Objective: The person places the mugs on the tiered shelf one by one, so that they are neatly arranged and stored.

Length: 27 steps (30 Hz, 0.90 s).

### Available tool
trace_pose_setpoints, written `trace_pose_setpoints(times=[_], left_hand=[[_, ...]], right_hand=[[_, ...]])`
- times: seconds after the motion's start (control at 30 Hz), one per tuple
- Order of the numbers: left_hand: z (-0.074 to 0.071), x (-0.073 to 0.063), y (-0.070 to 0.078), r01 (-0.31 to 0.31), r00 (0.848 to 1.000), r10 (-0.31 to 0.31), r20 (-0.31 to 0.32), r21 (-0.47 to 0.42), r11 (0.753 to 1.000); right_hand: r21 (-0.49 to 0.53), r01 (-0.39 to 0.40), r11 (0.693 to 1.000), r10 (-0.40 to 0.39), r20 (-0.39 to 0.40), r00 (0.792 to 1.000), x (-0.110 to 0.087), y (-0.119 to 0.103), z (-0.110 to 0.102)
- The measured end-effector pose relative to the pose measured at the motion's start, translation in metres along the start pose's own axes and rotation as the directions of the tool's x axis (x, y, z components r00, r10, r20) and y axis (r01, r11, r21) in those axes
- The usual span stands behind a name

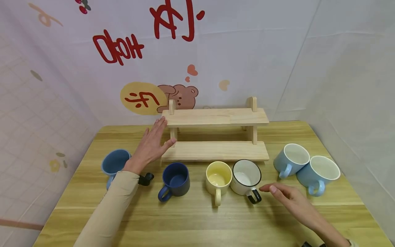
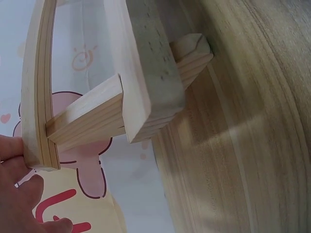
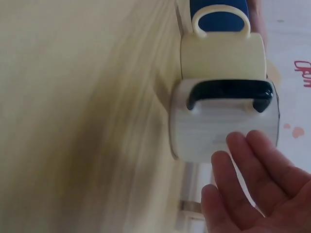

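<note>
My left hand (image 1: 151,145) reaches to the left end of a two-tier wooden shelf (image 1: 216,117). In the left wrist view its fingertips are right at the end of the upper board (image 2: 38,97). On the right, my other hand (image 1: 293,200) is beside a white mug (image 1: 242,187) with a black rim and black handle. The right wrist view shows its fingers (image 3: 231,182) extended and spread, fingertips overlapping the white mug's side. A yellow mug (image 1: 213,190) stands close against that mug's left. Further left is a dark blue mug (image 1: 182,188), its handle pointing front-left.
A medium blue mug (image 1: 115,164) stands at the left, partly behind my left sleeve (image 1: 111,209). Two light blue mugs (image 1: 285,163) with white insides stand together at the right. Behind the wooden table (image 1: 197,223) hangs a printed white cloth (image 1: 247,51).
</note>
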<state>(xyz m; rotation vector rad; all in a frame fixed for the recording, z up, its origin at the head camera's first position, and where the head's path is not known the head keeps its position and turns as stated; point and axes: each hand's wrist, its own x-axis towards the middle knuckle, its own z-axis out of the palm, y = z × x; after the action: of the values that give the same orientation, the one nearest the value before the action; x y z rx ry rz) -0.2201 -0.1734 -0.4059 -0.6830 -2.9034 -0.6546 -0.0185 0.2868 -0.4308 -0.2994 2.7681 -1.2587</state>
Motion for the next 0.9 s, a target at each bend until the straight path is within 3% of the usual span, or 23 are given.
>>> trace_pose_setpoints(times=[0.23, 0.47, 0.73, 0.9], left_hand=[[-0.001, 0.001, 0.000, 0.000, 1.000, 0.000, -0.005, -0.002, 1.000], [0.000, 0.001, 0.001, 0.004, 1.000, -0.004, 0.000, -0.004, 1.000], [-0.001, 0.000, 0.002, 0.006, 1.000, -0.006, 0.000, -0.003, 1.000], [0.000, 0.000, 0.002, 0.012, 1.000, -0.012, -0.001, -0.007, 1.000]], right_hand=[[0.137, 0.008, 0.990, -0.023, 0.103, 0.994, 0.006, 0.007, 0.008], [0.299, 0.039, 0.953, -0.099, 0.188, 0.977, 0.011, 0.010, 0.020], [0.350, 0.031, 0.936, -0.109, 0.205, 0.973, 0.015, 0.012, 0.026], [0.423, -0.009, 0.906, -0.097, 0.229, 0.969, 0.015, 0.011, 0.029]])
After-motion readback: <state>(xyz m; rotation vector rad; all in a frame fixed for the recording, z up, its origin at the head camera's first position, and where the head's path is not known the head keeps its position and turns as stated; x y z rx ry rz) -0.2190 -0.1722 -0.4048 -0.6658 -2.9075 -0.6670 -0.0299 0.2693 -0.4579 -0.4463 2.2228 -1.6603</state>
